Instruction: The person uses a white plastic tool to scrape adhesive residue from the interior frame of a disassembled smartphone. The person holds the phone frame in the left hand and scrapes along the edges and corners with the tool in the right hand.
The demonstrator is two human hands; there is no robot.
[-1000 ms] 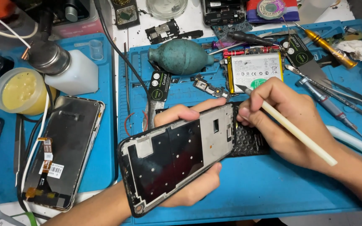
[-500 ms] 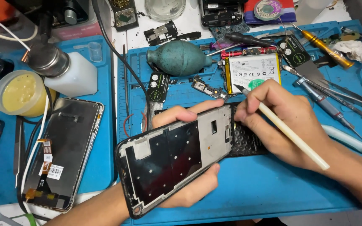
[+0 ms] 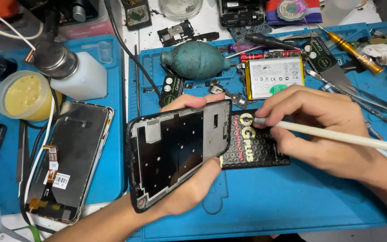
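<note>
Left hand [image 3: 189, 188] grips the phone frame [image 3: 178, 157] by its edges, tilted up above the mat [image 3: 292, 201] at centre, so its inside faces up. Right hand [image 3: 323, 130] pinches a white stick [image 3: 337, 136] pen-style, tip near the frame's right edge. Detached screen [image 3: 68, 157] lies left.

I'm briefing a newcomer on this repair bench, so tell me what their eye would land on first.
At centre, the left hand holds a black phone frame tilted above the blue work mat, while the right hand pinches a cream stick tool beside it. Behind them lie a teal rubber air blower and a white phone battery. On the left mat, a detached phone screen rests near a tub of yellow paste.
</note>
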